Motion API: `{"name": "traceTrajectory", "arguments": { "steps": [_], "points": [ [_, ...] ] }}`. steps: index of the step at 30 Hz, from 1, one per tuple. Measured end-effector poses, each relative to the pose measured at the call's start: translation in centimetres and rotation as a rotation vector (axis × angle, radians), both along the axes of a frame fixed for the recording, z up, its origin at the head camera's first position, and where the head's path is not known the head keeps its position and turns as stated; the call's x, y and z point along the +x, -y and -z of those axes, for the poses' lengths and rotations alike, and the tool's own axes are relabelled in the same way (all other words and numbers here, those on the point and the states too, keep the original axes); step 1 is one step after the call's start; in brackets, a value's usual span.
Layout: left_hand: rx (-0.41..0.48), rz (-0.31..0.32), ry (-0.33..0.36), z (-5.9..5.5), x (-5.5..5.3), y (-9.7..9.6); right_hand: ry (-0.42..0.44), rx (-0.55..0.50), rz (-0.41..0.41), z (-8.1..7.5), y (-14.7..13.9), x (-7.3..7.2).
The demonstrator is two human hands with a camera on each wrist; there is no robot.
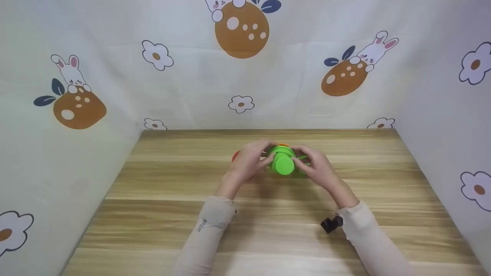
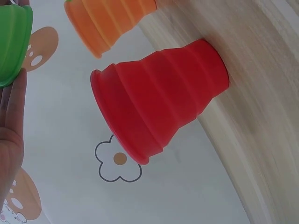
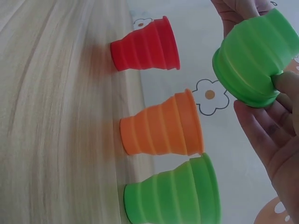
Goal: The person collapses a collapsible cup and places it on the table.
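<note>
Both hands hold a green collapsible cup (image 1: 284,165) above the table, its base turned toward the head camera. My left hand (image 1: 251,159) grips its left side, thumb near and fingers on the far side. On the other side, my right hand (image 1: 316,165) pinches it between thumb and fingers, seen closely in the right wrist view around the ridged green wall (image 3: 254,56). Three like cups stand upright behind: a red cup (image 2: 161,95), an orange cup (image 3: 161,126) and a second green cup (image 3: 173,193). The hands and held cup mostly hide them in the head view.
The wood-grain table (image 1: 172,230) meets a printed cloth backdrop (image 1: 191,88) at its back edge, with cloth walls left and right. A small black camera (image 1: 332,223) sits at the right wrist. The red, orange and green cups stand in a row.
</note>
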State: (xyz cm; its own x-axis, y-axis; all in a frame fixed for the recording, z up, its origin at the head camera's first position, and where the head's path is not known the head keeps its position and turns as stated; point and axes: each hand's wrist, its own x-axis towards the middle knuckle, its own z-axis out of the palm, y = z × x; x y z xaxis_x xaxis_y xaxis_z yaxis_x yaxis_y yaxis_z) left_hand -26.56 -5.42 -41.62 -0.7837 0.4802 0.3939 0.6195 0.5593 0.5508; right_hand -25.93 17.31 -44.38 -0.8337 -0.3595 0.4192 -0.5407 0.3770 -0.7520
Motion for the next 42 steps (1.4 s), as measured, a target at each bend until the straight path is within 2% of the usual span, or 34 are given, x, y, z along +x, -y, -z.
{"name": "traceTrajectory", "arguments": {
  "steps": [6, 14, 17, 19, 21, 26, 29, 33, 42],
  "points": [
    [0.019, 0.013, 0.032, -0.1, 0.1, 0.0, -0.169, 0.064, 0.049, 0.0, 0.2, 0.2],
    [0.128, 0.106, 0.213, -0.2, 0.4, 0.4, -0.407, 0.205, 0.099, 0.1, 0.4, 0.1],
    [0.142, 0.115, 0.265, -0.3, 0.4, 0.3, -0.44, 0.237, 0.106, -0.1, 0.4, 0.2],
    [0.139, 0.114, 0.275, -0.4, 0.4, 0.2, -0.414, 0.236, 0.092, -0.1, 0.3, 0.3],
    [0.143, 0.113, 0.279, -0.4, 0.5, 0.1, -0.352, 0.217, 0.065, -0.1, 0.2, 0.4],
    [0.198, 0.128, 0.274, -0.2, 0.6, -0.1, -0.145, 0.097, -0.002, -0.1, 0.1, 0.4],
    [0.224, 0.142, 0.269, -0.3, 0.6, -0.2, -0.06, 0.014, -0.031, 0.1, -0.1, 0.3],
    [0.235, 0.132, 0.265, -0.6, 0.6, -0.2, 0.006, -0.062, -0.048, 0.3, -0.4, 0.4],
    [0.317, 0.112, 0.285, -0.5, 0.5, -0.1, 0.11, -0.161, -0.04, 0.5, -0.7, 0.4]
  ]
}}
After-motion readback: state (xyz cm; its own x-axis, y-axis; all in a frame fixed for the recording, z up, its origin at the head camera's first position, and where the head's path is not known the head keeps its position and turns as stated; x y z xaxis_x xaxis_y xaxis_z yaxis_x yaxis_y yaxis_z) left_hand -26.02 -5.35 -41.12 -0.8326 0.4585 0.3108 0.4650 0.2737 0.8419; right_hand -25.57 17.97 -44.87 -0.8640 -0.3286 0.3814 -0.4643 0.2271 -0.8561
